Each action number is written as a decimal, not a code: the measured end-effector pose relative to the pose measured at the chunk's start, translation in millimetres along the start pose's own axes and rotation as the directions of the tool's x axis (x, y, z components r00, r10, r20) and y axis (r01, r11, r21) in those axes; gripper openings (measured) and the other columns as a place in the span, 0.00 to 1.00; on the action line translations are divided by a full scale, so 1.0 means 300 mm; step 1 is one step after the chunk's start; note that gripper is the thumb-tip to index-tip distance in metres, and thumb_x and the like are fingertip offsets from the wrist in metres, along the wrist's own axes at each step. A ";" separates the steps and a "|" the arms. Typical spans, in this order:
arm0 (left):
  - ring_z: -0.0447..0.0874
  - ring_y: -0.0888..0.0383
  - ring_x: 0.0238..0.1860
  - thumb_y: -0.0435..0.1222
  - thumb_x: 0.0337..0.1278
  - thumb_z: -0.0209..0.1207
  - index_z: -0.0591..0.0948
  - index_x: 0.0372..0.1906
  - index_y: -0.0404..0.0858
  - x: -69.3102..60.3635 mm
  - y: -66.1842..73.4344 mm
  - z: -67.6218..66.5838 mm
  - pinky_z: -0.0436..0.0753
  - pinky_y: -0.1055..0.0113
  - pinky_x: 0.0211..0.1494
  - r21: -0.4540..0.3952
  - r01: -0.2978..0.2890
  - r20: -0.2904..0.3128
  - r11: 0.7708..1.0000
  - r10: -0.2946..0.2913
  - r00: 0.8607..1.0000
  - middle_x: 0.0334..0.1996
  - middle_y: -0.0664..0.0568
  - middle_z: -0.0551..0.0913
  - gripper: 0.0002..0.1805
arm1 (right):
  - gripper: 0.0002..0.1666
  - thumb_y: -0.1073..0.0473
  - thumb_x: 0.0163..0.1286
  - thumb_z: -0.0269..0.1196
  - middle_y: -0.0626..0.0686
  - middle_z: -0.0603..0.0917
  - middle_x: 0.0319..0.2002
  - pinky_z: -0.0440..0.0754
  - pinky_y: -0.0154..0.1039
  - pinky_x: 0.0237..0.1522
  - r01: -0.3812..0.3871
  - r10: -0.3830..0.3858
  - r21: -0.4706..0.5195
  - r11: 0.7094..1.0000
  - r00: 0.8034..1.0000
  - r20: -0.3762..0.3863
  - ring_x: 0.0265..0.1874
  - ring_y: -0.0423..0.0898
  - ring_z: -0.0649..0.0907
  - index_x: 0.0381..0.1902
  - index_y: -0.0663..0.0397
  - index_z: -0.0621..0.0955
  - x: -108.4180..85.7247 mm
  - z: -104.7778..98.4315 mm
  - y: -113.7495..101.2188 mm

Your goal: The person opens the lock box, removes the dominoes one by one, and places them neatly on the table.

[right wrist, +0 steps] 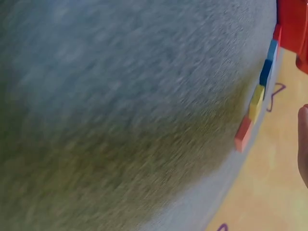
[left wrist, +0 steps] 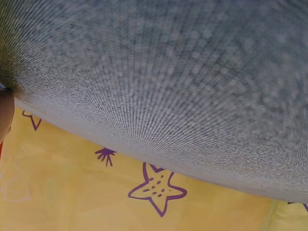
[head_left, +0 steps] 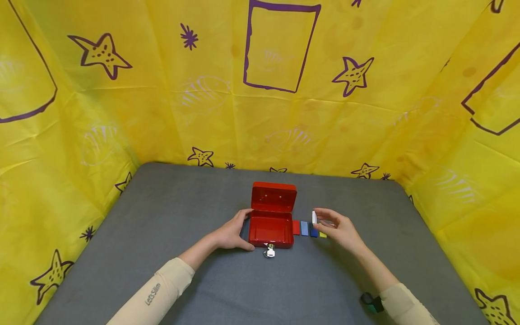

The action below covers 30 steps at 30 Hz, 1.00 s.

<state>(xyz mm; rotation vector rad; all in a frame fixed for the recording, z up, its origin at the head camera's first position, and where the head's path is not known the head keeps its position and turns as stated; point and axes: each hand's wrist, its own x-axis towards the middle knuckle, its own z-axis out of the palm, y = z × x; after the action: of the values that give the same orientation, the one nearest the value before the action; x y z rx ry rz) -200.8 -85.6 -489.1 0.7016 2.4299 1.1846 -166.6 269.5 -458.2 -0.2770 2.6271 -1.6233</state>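
A red metal cash box [head_left: 271, 229] stands with its lid [head_left: 274, 197] raised, and a small key hangs from the lock [head_left: 270, 251] at its front. Along the box's left side, my left hand [head_left: 233, 232] holds it, thumb at the front corner and fingers at the back. My right hand [head_left: 338, 228] pinches a thin white domino-like block [head_left: 314, 217] upright, above a row of coloured blocks. The row runs from a red block [head_left: 296, 227] beside the box through light blue [head_left: 304, 228], dark blue [head_left: 313, 230] and yellow [head_left: 322, 234].
In the right wrist view, an orange-pink block [right wrist: 243, 134] ends the row. A grey cloth surface [head_left: 170, 203] lies under everything, with yellow patterned curtains [head_left: 227, 122] round it. A dark strap-like object [head_left: 372, 302] is beside the right sleeve.
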 end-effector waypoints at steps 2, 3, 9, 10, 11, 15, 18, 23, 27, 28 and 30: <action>0.61 0.47 0.67 0.42 0.38 0.77 0.53 0.73 0.36 0.001 -0.001 0.001 0.66 0.47 0.67 0.001 0.000 0.001 1.000 0.000 1.000 0.68 0.43 0.60 0.58 | 0.29 0.56 0.64 0.68 0.60 0.80 0.56 0.82 0.40 0.47 -0.019 0.019 0.003 1.000 1.000 0.001 0.56 0.58 0.79 0.61 0.57 0.77 -0.010 -0.014 -0.006; 0.61 0.47 0.67 0.42 0.38 0.77 0.53 0.73 0.36 0.001 -0.002 0.001 0.66 0.47 0.67 0.002 0.000 0.002 1.000 0.000 1.000 0.68 0.43 0.60 0.58 | 0.29 0.56 0.65 0.68 0.61 0.80 0.56 0.83 0.41 0.44 -0.030 0.030 0.010 1.000 1.000 0.003 0.57 0.59 0.79 0.62 0.57 0.77 -0.014 -0.021 -0.002; 0.62 0.47 0.67 0.42 0.39 0.77 0.53 0.73 0.37 0.003 -0.002 0.003 0.66 0.47 0.67 0.009 0.011 -0.002 1.000 -0.011 1.000 0.68 0.44 0.60 0.58 | 0.29 0.53 0.65 0.68 0.60 0.79 0.57 0.81 0.32 0.46 -0.042 0.042 0.009 0.999 0.999 -0.010 0.58 0.59 0.78 0.62 0.55 0.76 -0.027 -0.065 0.051; 0.62 0.47 0.67 0.42 0.39 0.77 0.53 0.73 0.38 0.004 -0.001 0.002 0.66 0.47 0.67 0.010 0.013 -0.002 1.000 -0.013 1.000 0.68 0.44 0.60 0.58 | 0.29 0.54 0.65 0.68 0.60 0.79 0.57 0.79 0.29 0.47 -0.031 0.031 -0.003 1.000 0.999 -0.012 0.58 0.58 0.78 0.62 0.56 0.76 -0.029 -0.072 0.057; 0.62 0.48 0.67 0.42 0.39 0.77 0.53 0.73 0.38 0.004 -0.001 0.002 0.66 0.47 0.67 0.013 0.015 0.000 1.000 -0.015 1.000 0.68 0.44 0.60 0.58 | 0.29 0.54 0.65 0.68 0.60 0.79 0.57 0.77 0.27 0.48 -0.019 0.019 -0.016 1.000 1.000 -0.014 0.58 0.59 0.78 0.62 0.58 0.76 -0.031 -0.078 0.064; 0.62 0.47 0.67 0.42 0.39 0.77 0.53 0.73 0.38 0.004 0.002 0.002 0.66 0.47 0.67 0.011 0.021 0.003 1.000 -0.021 1.000 0.68 0.44 0.60 0.58 | 0.29 0.56 0.66 0.67 0.61 0.79 0.57 0.74 0.23 0.50 0.002 -0.002 -0.050 0.999 1.000 -0.010 0.57 0.60 0.77 0.62 0.60 0.76 -0.039 -0.102 0.082; 0.61 0.47 0.67 0.41 0.39 0.76 0.53 0.73 0.39 0.005 0.004 0.002 0.66 0.47 0.67 0.013 0.026 0.011 1.000 -0.026 1.000 0.69 0.44 0.60 0.57 | 0.29 0.56 0.66 0.67 0.62 0.79 0.57 0.73 0.23 0.49 -0.013 0.012 -0.072 0.997 1.000 -0.009 0.57 0.61 0.77 0.63 0.60 0.75 -0.047 -0.119 0.090; 0.61 0.48 0.67 0.41 0.39 0.76 0.52 0.73 0.39 0.006 0.006 0.002 0.66 0.48 0.67 0.012 0.022 0.014 1.000 -0.022 1.000 0.69 0.45 0.60 0.58 | 0.30 0.54 0.66 0.67 0.61 0.78 0.58 0.74 0.23 0.48 -0.054 0.053 -0.093 0.994 0.999 -0.012 0.58 0.60 0.77 0.63 0.58 0.75 -0.057 -0.144 0.104; 0.61 0.48 0.67 0.41 0.39 0.77 0.52 0.73 0.38 0.005 0.004 0.001 0.66 0.48 0.68 0.013 0.031 0.012 0.999 -0.031 0.999 0.69 0.45 0.60 0.58 | 0.31 0.53 0.66 0.67 0.62 0.78 0.58 0.75 0.24 0.48 -0.066 0.065 -0.094 0.993 0.998 -0.011 0.58 0.61 0.77 0.63 0.59 0.75 -0.062 -0.166 0.125; 0.61 0.48 0.68 0.41 0.39 0.77 0.52 0.73 0.38 0.004 0.004 0.001 0.65 0.48 0.68 0.012 0.032 0.011 0.999 -0.032 0.999 0.69 0.45 0.60 0.58 | 0.31 0.53 0.65 0.68 0.62 0.78 0.58 0.75 0.24 0.49 -0.067 0.066 -0.095 0.993 0.998 -0.013 0.58 0.61 0.77 0.63 0.59 0.75 -0.063 -0.172 0.132; 0.61 0.47 0.68 0.41 0.39 0.77 0.52 0.73 0.38 0.002 0.005 0.001 0.65 0.47 0.68 0.008 0.031 0.010 0.999 -0.031 0.999 0.69 0.44 0.60 0.58 | 0.31 0.54 0.65 0.68 0.63 0.78 0.58 0.76 0.25 0.50 -0.058 0.058 -0.109 0.992 0.998 -0.008 0.58 0.61 0.77 0.62 0.60 0.75 -0.067 -0.181 0.146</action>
<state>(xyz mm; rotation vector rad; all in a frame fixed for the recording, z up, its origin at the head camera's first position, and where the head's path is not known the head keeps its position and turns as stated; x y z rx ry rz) -200.8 -84.2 -488.0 0.6684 2.4299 1.1570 -159.5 340.0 -473.8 -0.1991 2.7054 -1.4674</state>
